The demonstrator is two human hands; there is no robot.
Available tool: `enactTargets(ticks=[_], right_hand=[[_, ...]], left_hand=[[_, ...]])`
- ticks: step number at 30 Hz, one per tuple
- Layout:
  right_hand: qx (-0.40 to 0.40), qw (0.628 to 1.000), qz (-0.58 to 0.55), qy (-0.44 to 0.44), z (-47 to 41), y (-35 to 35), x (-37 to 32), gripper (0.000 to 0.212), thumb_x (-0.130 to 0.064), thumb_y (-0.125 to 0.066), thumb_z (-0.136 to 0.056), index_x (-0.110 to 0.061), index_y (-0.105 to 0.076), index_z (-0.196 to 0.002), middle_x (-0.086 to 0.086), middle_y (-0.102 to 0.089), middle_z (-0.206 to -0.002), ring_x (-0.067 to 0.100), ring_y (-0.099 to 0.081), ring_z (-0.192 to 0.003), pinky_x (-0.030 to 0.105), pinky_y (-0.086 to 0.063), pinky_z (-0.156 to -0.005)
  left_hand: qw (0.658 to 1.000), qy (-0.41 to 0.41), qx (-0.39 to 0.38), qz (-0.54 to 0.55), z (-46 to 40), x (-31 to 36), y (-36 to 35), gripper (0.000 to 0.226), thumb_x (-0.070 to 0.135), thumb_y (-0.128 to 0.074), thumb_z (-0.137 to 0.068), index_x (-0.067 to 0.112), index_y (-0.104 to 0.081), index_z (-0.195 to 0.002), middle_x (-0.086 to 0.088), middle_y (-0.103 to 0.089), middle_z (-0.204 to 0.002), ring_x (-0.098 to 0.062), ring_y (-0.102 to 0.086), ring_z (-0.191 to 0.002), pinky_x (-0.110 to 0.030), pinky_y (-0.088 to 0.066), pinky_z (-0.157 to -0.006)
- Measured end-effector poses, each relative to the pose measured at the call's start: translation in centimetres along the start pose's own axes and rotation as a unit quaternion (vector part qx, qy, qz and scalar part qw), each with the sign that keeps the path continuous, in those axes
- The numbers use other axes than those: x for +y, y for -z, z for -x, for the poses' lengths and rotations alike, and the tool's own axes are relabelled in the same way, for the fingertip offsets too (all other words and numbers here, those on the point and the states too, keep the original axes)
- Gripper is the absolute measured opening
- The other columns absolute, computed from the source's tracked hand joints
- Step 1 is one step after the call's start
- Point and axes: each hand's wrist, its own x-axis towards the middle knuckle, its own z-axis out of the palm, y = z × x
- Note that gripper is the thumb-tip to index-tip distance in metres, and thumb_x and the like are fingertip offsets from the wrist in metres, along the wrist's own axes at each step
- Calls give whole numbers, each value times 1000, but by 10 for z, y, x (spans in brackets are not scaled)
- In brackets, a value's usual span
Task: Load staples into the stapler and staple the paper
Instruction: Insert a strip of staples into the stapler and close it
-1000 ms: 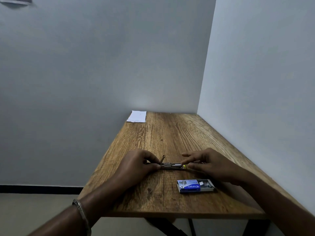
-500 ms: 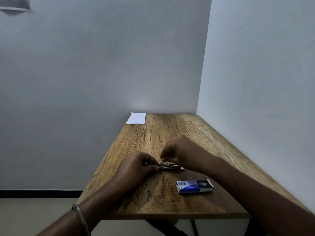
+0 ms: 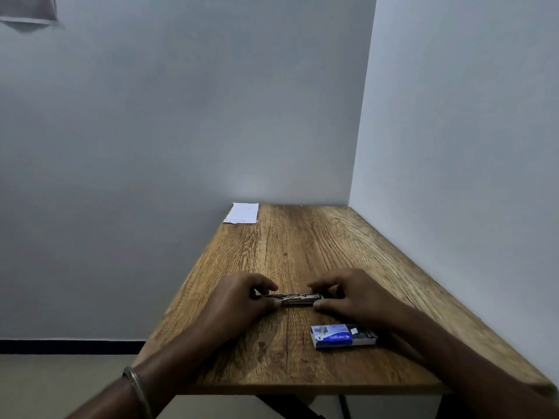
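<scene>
Left hand [image 3: 239, 300] pinches stapler [image 3: 298, 299] left end, right hand [image 3: 348, 294] grips right end; stapler lies flat on wooden table [image 3: 302, 246]. Staple box [image 3: 343, 336] near right, half open. Paper [image 3: 242, 213] far left corner.
</scene>
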Motion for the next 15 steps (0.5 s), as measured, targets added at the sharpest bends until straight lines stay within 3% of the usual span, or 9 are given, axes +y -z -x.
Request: enactTargets(ticks=[4,7,10,15], right_hand=[[11,1000,-15,-19,2,-3,7,16,-30,-78,-82,-33,-74,-96,-17,-64,-92,-5,-59,-87,8,-46,-66],[5,999,-29,-28,1,2,13,15,-29,-79,-81,-34,-74,-94,-17,-64,-92,-8,-58,-88,9,-46,-67],[-3,1000,-19,-21,0,3,16,16,-27,-79,-81,-31,-75,-96,-19,-63,-91,-7,-59,-87,8,-45,-69],[-3,999,-39,-19,-2,-1,15,12,-26,-72,-88,-34,-70,-96,-19,-66,-93,-2,-62,-90,15,-46,-76]], left_hand=[[998,22,-22,-49,6,-14,15,49,50,-77,-74,36,-63,-119,16,-59,-107,0,-54,-93,-19,-46,-75],[994,49,-53,-78,10,-28,35,34,56,-75,-72,44,-66,-102,18,-56,-104,-1,-53,-92,-21,-48,-76],[994,51,-73,-63,13,-33,46,16,45,-76,-78,50,-63,-86,16,-60,-100,-3,-57,-91,-24,-52,-78],[996,76,-40,36,8,-25,51,6,34,-77,-80,34,-74,-85,3,-74,-88,-14,-67,-85,-41,-57,-80]])
